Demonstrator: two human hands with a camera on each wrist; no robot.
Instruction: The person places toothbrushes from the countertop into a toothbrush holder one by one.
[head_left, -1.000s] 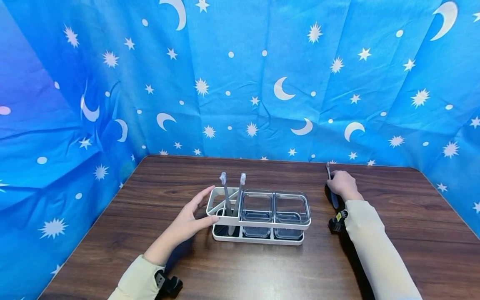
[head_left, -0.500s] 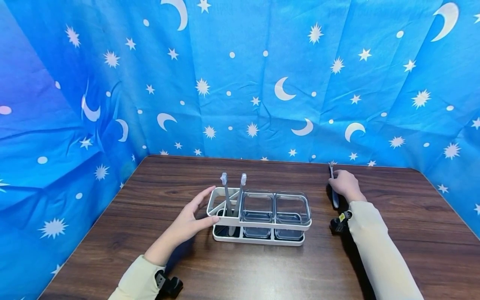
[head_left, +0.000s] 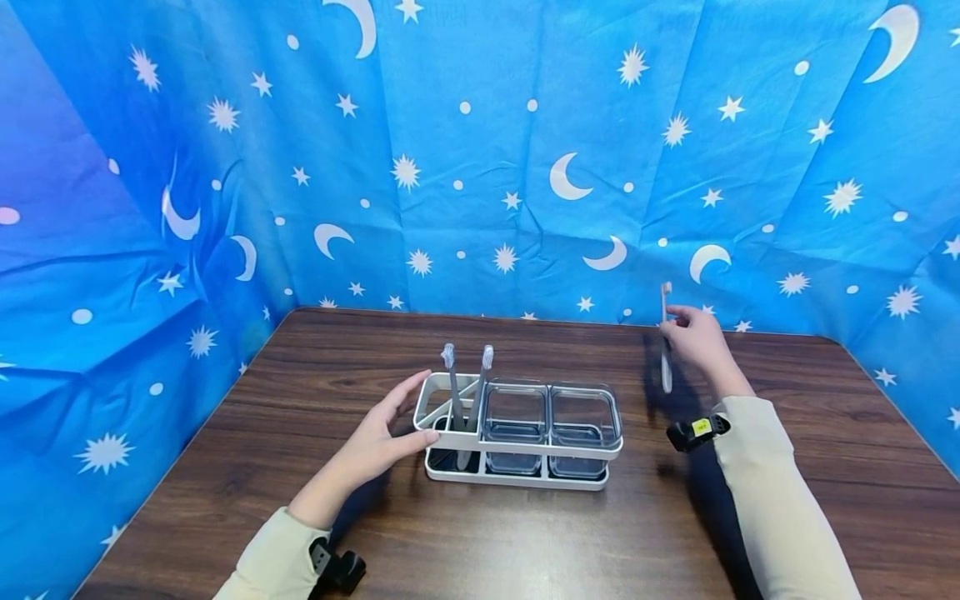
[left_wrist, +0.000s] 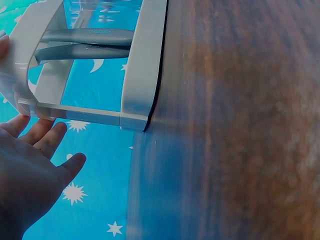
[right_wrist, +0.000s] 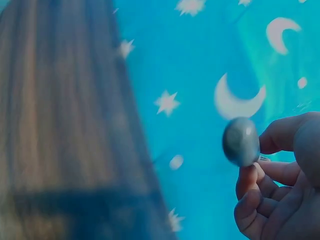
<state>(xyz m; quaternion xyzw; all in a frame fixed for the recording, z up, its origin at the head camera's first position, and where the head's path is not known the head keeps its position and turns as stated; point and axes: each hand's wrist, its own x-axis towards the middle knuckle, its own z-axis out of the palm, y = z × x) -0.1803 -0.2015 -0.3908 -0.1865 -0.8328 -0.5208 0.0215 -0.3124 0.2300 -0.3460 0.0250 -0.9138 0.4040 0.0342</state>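
Note:
A white two-tier toothbrush holder point(head_left: 514, 443) stands on the table, with two grey toothbrushes point(head_left: 454, 400) upright in its left part. My left hand point(head_left: 378, 442) holds the holder's left end, thumb on the front rim and index finger at the back corner. In the left wrist view, other fingers of that hand are spread below the rim. Near the back right, my right hand point(head_left: 697, 337) pinches a grey toothbrush point(head_left: 666, 367) by its handle, bristles up, above the table. Its rounded handle end point(right_wrist: 241, 142) faces the right wrist camera.
Two clear square cups point(head_left: 585, 417) sit side by side in the holder's middle and right slots. The brown wooden table point(head_left: 525, 542) ends at a blue curtain point(head_left: 495, 167) with moons and stars, behind and at both sides.
My right hand has lifted the toothbrush off the table, tilting it more upright. The left hand and the holder have stayed in place.

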